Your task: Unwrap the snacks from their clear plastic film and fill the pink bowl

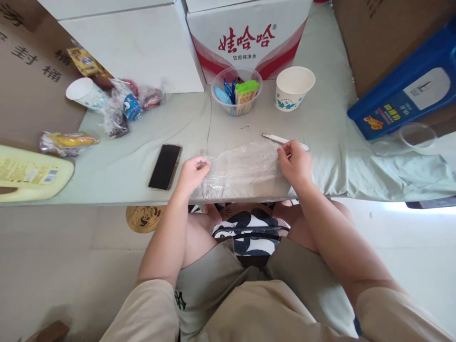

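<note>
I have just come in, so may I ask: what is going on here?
A person's left hand pinches one end of a thin, clear plastic film spread over the pale green cloth, and the right hand holds the other end. A slim, white, pen-like tool lies by the right hand. A black, rectangular phone lies left of the left hand. Beyond stand a clear, round plastic bowl with colourful packets and a white paper cup with blue print.

Left hand (194,175) pinched, right hand (295,162) curled

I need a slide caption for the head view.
Left hand and right hand pinch clear plastic film on pale-green cloth.
</note>
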Demonstrator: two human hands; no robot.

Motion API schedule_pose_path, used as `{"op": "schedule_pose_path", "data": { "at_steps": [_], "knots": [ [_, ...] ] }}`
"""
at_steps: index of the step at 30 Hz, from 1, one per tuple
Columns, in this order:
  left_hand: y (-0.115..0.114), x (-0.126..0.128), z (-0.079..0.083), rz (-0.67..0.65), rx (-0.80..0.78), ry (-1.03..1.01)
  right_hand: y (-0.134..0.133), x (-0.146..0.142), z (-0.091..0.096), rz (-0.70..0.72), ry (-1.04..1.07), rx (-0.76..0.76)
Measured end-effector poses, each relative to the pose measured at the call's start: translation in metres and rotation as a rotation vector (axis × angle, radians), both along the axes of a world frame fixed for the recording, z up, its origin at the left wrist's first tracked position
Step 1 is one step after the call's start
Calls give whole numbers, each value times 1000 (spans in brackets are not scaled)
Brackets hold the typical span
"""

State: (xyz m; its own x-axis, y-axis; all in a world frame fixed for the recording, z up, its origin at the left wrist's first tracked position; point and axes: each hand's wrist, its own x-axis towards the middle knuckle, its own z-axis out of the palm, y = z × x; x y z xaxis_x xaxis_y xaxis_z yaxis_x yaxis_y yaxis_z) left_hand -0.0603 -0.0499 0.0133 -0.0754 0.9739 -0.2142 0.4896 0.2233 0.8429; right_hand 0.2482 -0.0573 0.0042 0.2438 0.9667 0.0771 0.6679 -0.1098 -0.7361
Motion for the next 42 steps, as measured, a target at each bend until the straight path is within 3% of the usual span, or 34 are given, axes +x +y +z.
{"op": "schedule_pose_path", "data": {
  "at_steps": [7,13,18,23,29,33,42],
  "knots": [
    [0,-3,0,-110,36,404,-2,2,-5,48,-236,-94],
    [7,-3,-13,-136,275,469,-8,-1,-1,181,-390,-12],
    [9,-1,-17,-183,296,474,-32,0,-6,363,-448,-20],
    [6,7,-10,-265,229,337,-56,8,-1,596,-442,-148],
    [5,21,-8,-405,185,-10,-41,2,13,610,-23,-37],
    [5,33,-3,-481,109,-215,-33,-17,7,687,244,-158],
    [6,33,6,-503,-24,-495,-31,-25,16,801,320,-386]
  ]
}}
